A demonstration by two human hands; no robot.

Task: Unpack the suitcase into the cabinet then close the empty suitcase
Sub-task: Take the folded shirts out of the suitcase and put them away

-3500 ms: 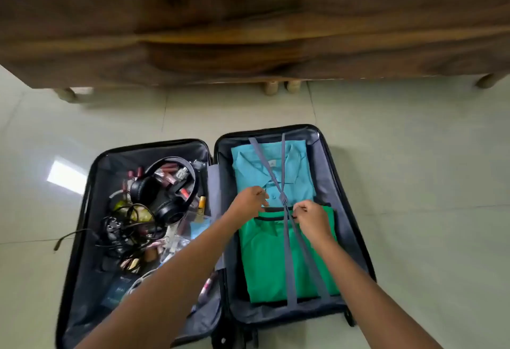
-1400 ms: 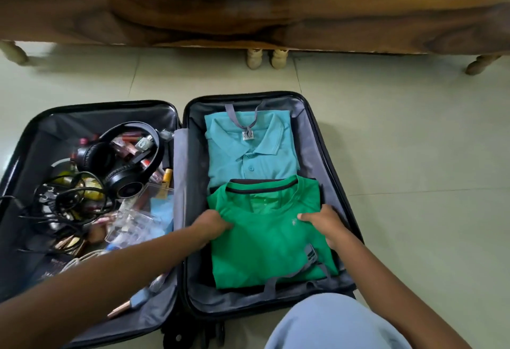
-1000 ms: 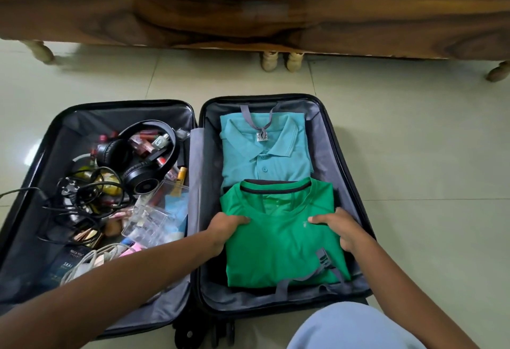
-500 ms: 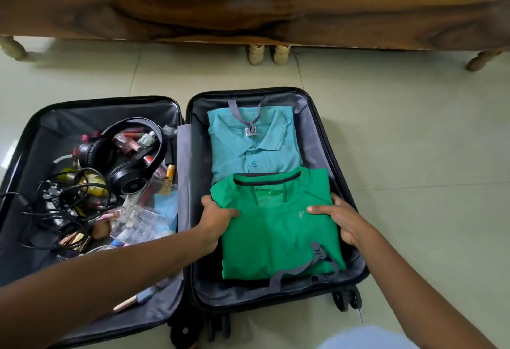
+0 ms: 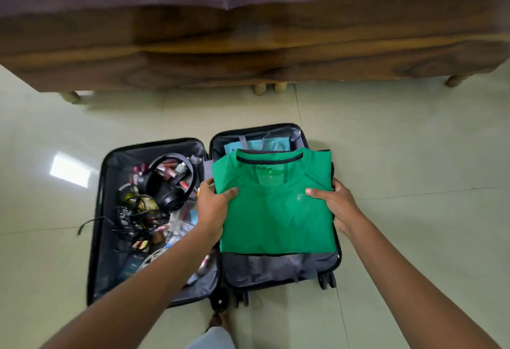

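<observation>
Right, my left grip [image 5: 212, 208] and right grip [image 5: 335, 205] hold the folded green shirt [image 5: 276, 210] over the suitcase's [image 5: 276, 274] right half.
Each grip curls round one side edge of the shirt, thumb on top. The shirt overlaps that half's side walls and covers most of a teal shirt [image 5: 256, 144] behind it. Headphones [image 5: 165, 183], cables and small cosmetics fill the left half. The suitcase lies open on the tiled floor [image 5: 414, 155] before a wooden bed frame [image 5: 248, 53].

Green shirt [image 5: 276, 210] matt cloth; suitcase [image 5: 278, 268] grey fabric lining; floor [image 5: 414, 155] glossy tile; bed frame [image 5: 248, 53] polished wood.
</observation>
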